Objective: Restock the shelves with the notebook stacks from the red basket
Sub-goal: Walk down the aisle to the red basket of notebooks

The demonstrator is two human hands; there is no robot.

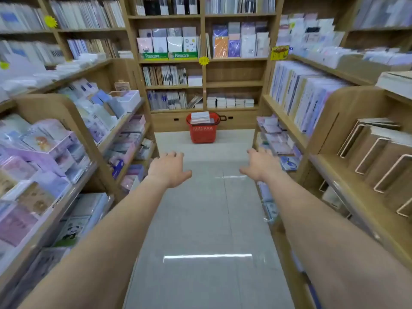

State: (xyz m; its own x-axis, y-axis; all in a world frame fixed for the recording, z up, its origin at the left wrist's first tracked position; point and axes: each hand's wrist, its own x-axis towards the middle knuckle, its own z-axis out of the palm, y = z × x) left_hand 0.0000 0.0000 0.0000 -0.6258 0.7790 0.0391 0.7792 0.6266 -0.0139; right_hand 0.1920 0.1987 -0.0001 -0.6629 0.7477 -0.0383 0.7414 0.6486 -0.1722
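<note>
In the head view, a narrow aisle of grey floor tiles (200,219) is seen between wooden shelves loaded with wrapped stationery. The left hand (169,169) and the right hand (259,167) are held out over the floor, palms down, well apart from each other. The fingers of both are spread and relaxed, and nothing is held in either.

The red basket (201,131) is set on the floor at the far end of the aisle, just in front of the back shelf unit (234,83) and well apart from both hands. A notebook stack (200,117) is seen inside it, rising above the rim.

Two green boxes (169,55) are placed on a higher shelf of the back unit. On the right, white wire dividers (379,166) are stood on a lower shelf.
</note>
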